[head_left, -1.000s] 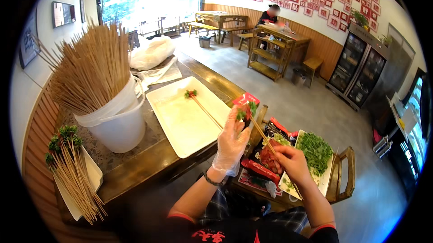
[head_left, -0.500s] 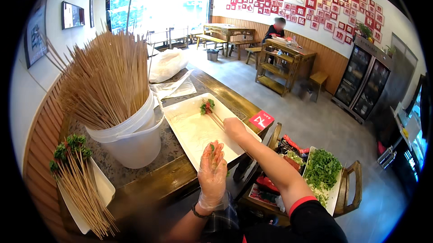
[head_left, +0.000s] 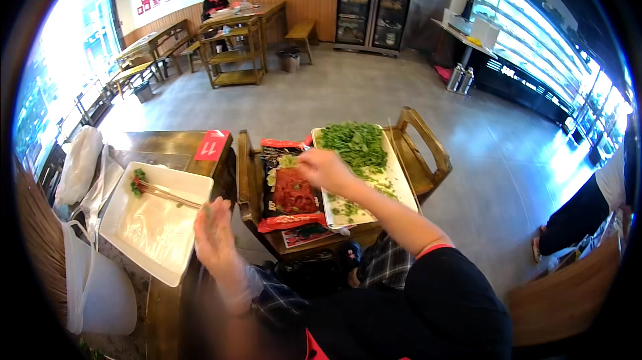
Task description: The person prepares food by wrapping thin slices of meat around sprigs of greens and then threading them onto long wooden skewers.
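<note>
My left hand (head_left: pixel 217 236), in a clear glove dotted with green bits, is held beside the right edge of the white tray (head_left: pixel 112 229). Its fingers are stretched out and hold nothing. In that tray lie a few skewers (head_left: pixel 167 195) tipped with green leaves and red meat. My right hand (head_left: pixel 328 171) hangs over raw red meat slices (head_left: pixel 293 191) on a black and red package, by some pale green pieces (head_left: pixel 272 177). Its fingers are curled and pinched; what they hold, if anything, is hidden. Just right stands a white tray (head_left: pixel 403 189) of chopped green leaves (head_left: pixel 353 146).
A wooden chair (head_left: pixel 420 165) carries the meat and leaves. On the table (head_left: pixel 167 316) at left are a translucent bucket (head_left: pixel 107 293) of bare wooden sticks (head_left: pixel 40 253), a white plastic bag (head_left: pixel 79 166) and a red card (head_left: pixel 212 145). People sit far off and stand at the right edge.
The view has swung right. My right hand has let go of the skewers in the white tray and moved right, over the meat. My left hand stays raised with fingers stretched.
</note>
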A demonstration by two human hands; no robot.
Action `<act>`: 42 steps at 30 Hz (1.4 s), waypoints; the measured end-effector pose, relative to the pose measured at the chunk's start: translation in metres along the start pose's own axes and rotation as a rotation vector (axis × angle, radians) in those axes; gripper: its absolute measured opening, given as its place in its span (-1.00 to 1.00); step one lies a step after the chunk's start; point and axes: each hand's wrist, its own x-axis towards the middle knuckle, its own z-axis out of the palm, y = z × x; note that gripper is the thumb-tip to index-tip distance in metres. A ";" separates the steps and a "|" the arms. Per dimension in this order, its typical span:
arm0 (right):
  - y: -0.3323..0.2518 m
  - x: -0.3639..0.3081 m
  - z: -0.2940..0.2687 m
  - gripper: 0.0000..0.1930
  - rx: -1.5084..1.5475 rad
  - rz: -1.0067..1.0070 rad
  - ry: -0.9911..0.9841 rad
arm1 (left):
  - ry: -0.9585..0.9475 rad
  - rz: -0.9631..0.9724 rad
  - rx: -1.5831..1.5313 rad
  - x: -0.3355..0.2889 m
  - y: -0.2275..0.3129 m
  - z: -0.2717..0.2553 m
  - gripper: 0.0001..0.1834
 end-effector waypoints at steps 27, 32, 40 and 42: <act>0.180 -0.085 -0.073 -0.78 -0.621 0.376 -0.289 | -0.838 0.031 1.438 0.015 -0.151 0.079 -0.76; 0.192 -0.088 -0.069 -0.91 -0.719 0.277 -0.268 | -0.893 0.139 1.675 0.010 -0.169 0.084 -0.76; 0.194 -0.092 -0.068 -0.91 -0.597 0.314 -0.161 | -0.901 0.053 1.839 0.012 -0.157 0.086 -0.85; 0.197 -0.091 -0.066 -0.92 -0.611 0.332 -0.197 | -0.991 -0.114 1.873 0.013 -0.151 0.092 -0.84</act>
